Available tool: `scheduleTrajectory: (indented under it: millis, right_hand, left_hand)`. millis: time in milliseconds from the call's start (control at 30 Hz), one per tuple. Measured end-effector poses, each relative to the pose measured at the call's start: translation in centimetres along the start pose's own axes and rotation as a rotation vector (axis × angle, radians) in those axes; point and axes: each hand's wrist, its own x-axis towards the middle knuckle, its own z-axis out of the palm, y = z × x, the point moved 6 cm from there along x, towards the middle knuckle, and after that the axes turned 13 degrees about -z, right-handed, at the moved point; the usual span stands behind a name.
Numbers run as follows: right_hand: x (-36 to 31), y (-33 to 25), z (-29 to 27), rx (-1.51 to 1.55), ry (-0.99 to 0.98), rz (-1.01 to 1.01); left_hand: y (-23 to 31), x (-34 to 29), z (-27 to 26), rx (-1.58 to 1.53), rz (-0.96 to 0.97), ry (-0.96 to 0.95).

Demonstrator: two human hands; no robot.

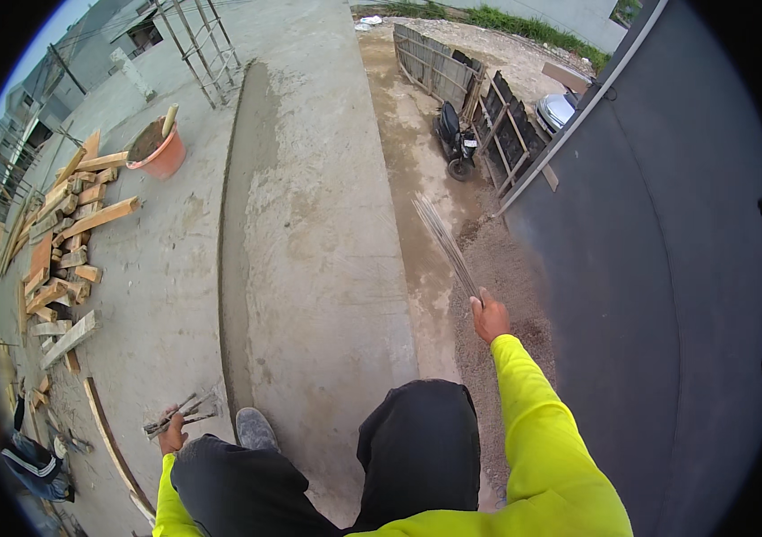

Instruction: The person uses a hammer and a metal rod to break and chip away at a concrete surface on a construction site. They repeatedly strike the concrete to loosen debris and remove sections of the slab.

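Observation:
My right hand is closed around one end of a bundle of thin, straight metal wires. The bundle points up and away, over the drop beside the concrete ledge. At the lower left, my left hand is closed on short grey steel bars by a rough patch of the concrete slab. How those bars are fixed is too small to make out. My dark-trousered knees are bent, and one grey, dusty shoe rests close to the bars.
A raised concrete strip runs ahead, dropping off on its right to ground with a parked motorbike. A dark wall stands right. Left lie a lumber pile and an orange bucket. Another person is at lower left.

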Motion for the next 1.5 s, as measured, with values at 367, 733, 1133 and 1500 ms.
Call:
scheduleTrajectory:
  millis: [367,733,1133,1500]
  right_hand:
    - [7.1,-23.2,0.3,-0.112,-0.502,-0.89]
    - [15.2,-18.8,14.1,-0.075,-0.473,-0.668]
    - [9.1,-40.4,21.3,0.264,-0.65,-0.961]
    - [23.8,-50.9,31.4,0.223,-0.458,-0.536]
  left_hand:
    - [0.2,-1.4,1.9,-0.228,0.02,0.063]
    - [1.1,-3.8,2.1,-0.236,0.1,0.038]
    - [2.5,-5.8,3.2,-0.36,0.066,0.096]
    - [3.7,-6.0,3.7,-0.4,0.109,0.088]
